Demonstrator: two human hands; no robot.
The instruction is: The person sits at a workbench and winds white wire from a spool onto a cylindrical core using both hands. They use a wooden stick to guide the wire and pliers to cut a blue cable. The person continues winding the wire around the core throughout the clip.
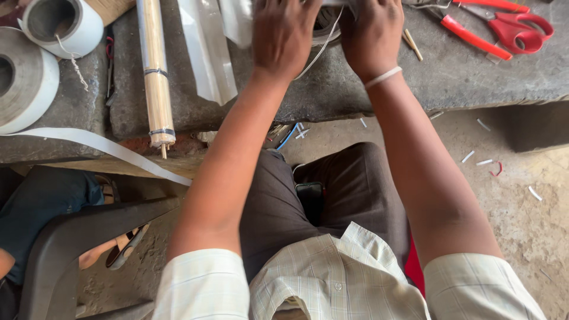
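— Where are the hands?

— Both are at the far edge of the stone table (332, 95). The left hand (283, 37) and the right hand (372, 35) lie side by side, backs up, fingers curled down over a coil of pale strip (325, 37) that loops out between them. How tight either grip is I cannot tell — the fingertips run past the top of the view. A pale band circles the right wrist.

— What lies around them?

— Red-handled scissors (504, 26) sit to the right, well apart from the right hand, with a small wooden stick (413, 44) between. To the left, clear plastic sleeves (207, 47) lie flat, long and glossy, just beside the left hand. Further left is a bundle of thin wooden sticks (155, 71), bound with dark bands, one end hanging over the table's edge.

— Any rolls?

— Two rolls of white tape (62, 24) at the far left, the larger one (24, 80) trailing a loose white strip (101, 148) down off the table. Small white scraps (483, 161) dot the dirt floor (533, 225) on the right.
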